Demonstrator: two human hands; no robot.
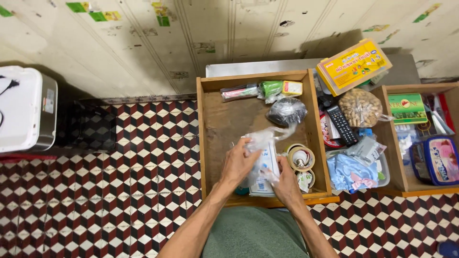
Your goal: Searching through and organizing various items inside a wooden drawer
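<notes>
A white packet in a clear plastic bag (pixel 266 155) lies at the front of an open wooden drawer (pixel 206 143). My left hand (pixel 237 162) grips the bag's upper left side. My right hand (pixel 286 184) holds its lower right corner. Both hands are inside the drawer, over its front half. Just right of my right hand stand rolls of tape (pixel 301 158). A dark item in a plastic bag (pixel 287 111) lies further back, with coloured packets (pixel 267 89) along the drawer's rear wall.
A second open drawer (pixel 394 157) at the right holds a green box (pixel 407 108) and a blue tin (pixel 437 160). Between the drawers lie a remote control (pixel 341 125), a bag of nuts (pixel 361 108), a yellow box (pixel 354 65) and blue cloth (pixel 349 173). A white appliance (pixel 21 107) stands at the left on the patterned tile floor (pixel 119 177).
</notes>
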